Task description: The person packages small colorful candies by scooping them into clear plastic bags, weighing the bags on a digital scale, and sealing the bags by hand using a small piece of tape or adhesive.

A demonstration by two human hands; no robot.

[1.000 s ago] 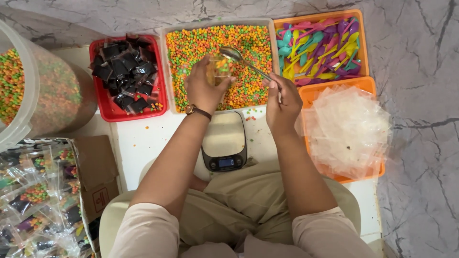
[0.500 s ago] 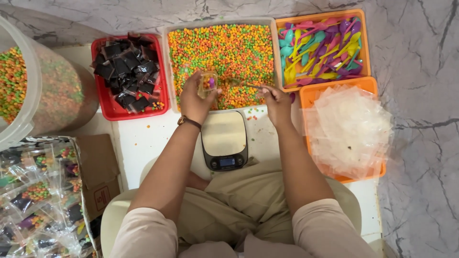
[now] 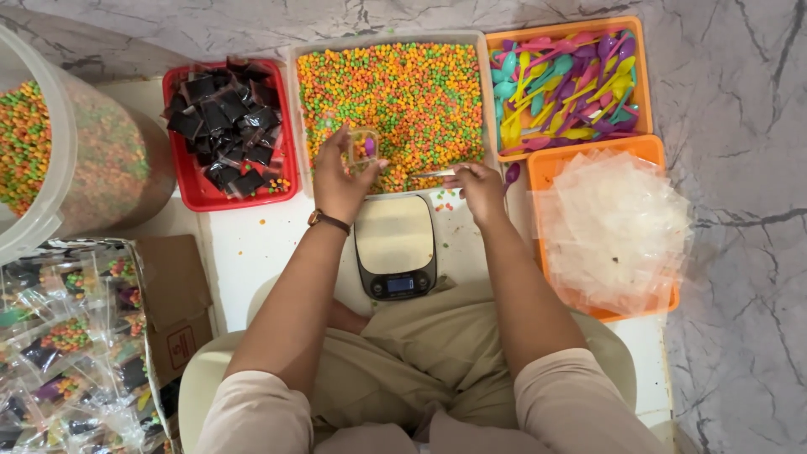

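head view: left hand (image 3: 340,172) holds a small clear cup (image 3: 363,145) over the near edge of the middle tray (image 3: 388,38) of orange, green and yellow candy beads (image 3: 403,92), fingers clamped round the cup, which has a bit of purple inside. right hand (image 3: 479,187) pinches a metal spoon (image 3: 433,174) by its handle, grip closed on it, the spoon lying flat along the tray's near rim and pointing left toward the cup. a brown watch strap sits on the left wrist.

just near the hands, a small digital scale (image 3: 395,245) with a bare steel platform on the white bench (image 3: 252,244). left of the bead tray, a red tray (image 3: 197,197) of dark square packets (image 3: 227,118). far right, an orange tray (image 3: 572,25) of coloured plastic spoons (image 3: 563,80); nearer on the right, another orange tray (image 3: 546,168) piled with clear plastic bags (image 3: 618,227). far left, a big clear tub (image 3: 67,168) of the same beads; near left, a cardboard box (image 3: 176,319) and filled clear packs (image 3: 59,353).

step, judged: filling the cup with beads by spoon, cup not yet on the scale. next move likely calls for a level scoop tipped into the cup's narrow mouth without spilling, cup kept upright.
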